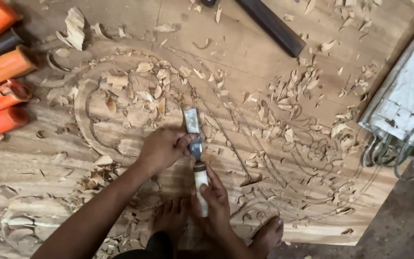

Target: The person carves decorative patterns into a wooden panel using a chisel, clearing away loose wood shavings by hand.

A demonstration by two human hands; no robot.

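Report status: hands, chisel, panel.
Left hand pinches the chisel blade; right hand grips its pale handle. Blade tip on the carved wooden panel. Wood shavings litter the carving.

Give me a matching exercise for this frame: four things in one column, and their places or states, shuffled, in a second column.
Things:
1. left hand
2. right hand
3. orange tool handles
4. dark rod

Places or states:
A. lying at the top edge of the wooden panel
B. gripping the pale handle of the chisel
C. lined up at the left edge of the picture
D. pinching the chisel's metal blade

Pairs: 1-D, 2-B, 3-C, 4-A
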